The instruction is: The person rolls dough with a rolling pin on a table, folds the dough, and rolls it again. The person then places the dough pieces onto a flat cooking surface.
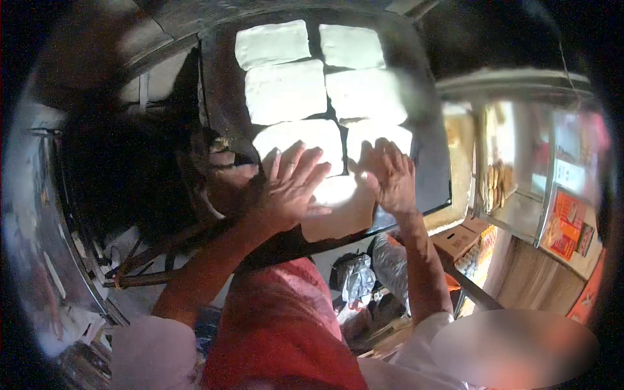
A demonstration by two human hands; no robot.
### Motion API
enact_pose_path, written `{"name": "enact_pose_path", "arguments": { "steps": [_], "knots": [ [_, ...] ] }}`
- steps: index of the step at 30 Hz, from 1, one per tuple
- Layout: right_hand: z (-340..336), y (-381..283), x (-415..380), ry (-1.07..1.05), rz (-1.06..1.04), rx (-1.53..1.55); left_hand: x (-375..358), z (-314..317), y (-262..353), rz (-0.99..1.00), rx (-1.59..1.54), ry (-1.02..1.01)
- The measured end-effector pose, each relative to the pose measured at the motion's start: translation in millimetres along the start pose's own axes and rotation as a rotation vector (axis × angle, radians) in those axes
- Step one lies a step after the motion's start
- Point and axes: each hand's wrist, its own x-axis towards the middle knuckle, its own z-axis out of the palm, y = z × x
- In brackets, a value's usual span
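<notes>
Nearest the camera, a red apron and pale sleeves are seen, from which both forearms are raised toward a dark tray. The left hand is laid flat with its fingers spread apart, clamped on nothing, its palm pressed against the near edge of a pale dough slab. The right hand is held likewise open and flat, fingers apart, on the same slab's other side, so that the slab lies between and partly under both hands at the tray's near edge. Just beyond the fingertips, more pale slabs are set in two columns, close together with narrow dark gaps between. Further off, to the right of the right hand, a glass case with stacked goods and a cardboard box are visible. The slab appears to overhang the tray's near edge, so it is judged that it could sag, tear or slide off if pressed unevenly; a push too far forward might crowd it into the neighbouring slabs.
</notes>
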Motion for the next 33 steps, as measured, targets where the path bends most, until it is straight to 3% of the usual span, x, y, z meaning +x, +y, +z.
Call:
{"name": "enact_pose_path", "arguments": {
  "steps": [1, 2, 4, 6, 8, 10, 12, 13, 14, 16, 20, 23, 24, 26, 27, 29, 31, 33],
  "knots": [
    [-11.8, -6.4, 6.7, -0.030, 0.017, 0.005, 1.3, 8.5, -0.8, 0.038, 0.012, 0.156],
    [-3.7, -0.2, 5.3, 0.105, -0.048, -0.049, -1.5, 14.1, -0.9, 0.047, 0.014, 0.162],
    [-12.8, -6.1, 0.1, -0.001, 0.009, -0.026, -8.2, 19.7, 5.0, 0.003, 0.038, 0.132],
    [-8.2, -17.8, -20.5, 0.021, 0.041, -0.024, -36.8, 45.1, 28.4, 0.123, 0.167, 0.264],
    [-3.2, -34.4, -49.1, 0.042, 0.069, -0.016, -69.1, 71.9, 59.1, 0.192, 0.063, 0.172],
    [0.1, -48.3, -81.2, 0.108, -0.023, -0.023, -79.1, 84.6, 79.9, 0.138, 0.032, 0.122],
    [7.0, -56.5, -124.0, 0.162, -0.021, -0.101, -69.8, 94.9, 88.2, 0.000, 0.118, 0.007],
    [7.0, -62.8, -148.3, 0.177, 0.023, 0.004, -71.0, 80.0, 90.8, -0.008, 0.054, -0.026],
    [7.5, -67.6, -172.2, 0.197, 0.062, 0.110, -81.8, 75.1, 94.4, 0.038, -0.046, 0.179],
    [26.5, -73.0, -229.9, 0.269, 0.039, 0.084, -123.6, 54.6, 111.4, 0.018, -0.112, 0.299],
    [61.5, -83.7, -322.6, 0.114, 0.204, 0.174, -248.2, 81.6, 123.3, -0.057, -0.341, 0.352],
    [64.8, -91.5, -326.1, 0.137, 0.163, 0.208, -337.1, 133.7, 99.8, -0.240, -0.525, 0.353],
    [62.7, -92.0, -318.8, 0.162, 0.125, 0.220, -363.4, 147.3, 92.6, -0.428, -0.619, 0.330],
    [39.7, -103.3, -297.3, 0.198, 0.109, 0.248, -420.6, 210.3, 48.6, -0.529, -0.851, 0.468],
    [33.8, -104.9, -284.3, 0.238, 0.064, 0.221, -441.3, 193.9, 51.5, -0.716, -0.746, 0.327],
    [14.1, -109.4, -251.7, 0.282, 0.018, 0.194, -506.6, 246.5, -11.7, -0.753, -0.215, -0.162],
    [-10.4, -116.0, -218.6, 0.117, 0.068, 0.189, -630.2, 390.8, -103.1, -0.131, 0.595, -0.072],
    [-12.3, -109.2, -178.9, 0.171, 0.055, 0.162, -664.5, 399.9, -121.6, -0.095, 0.453, -0.103]
  ]
}}
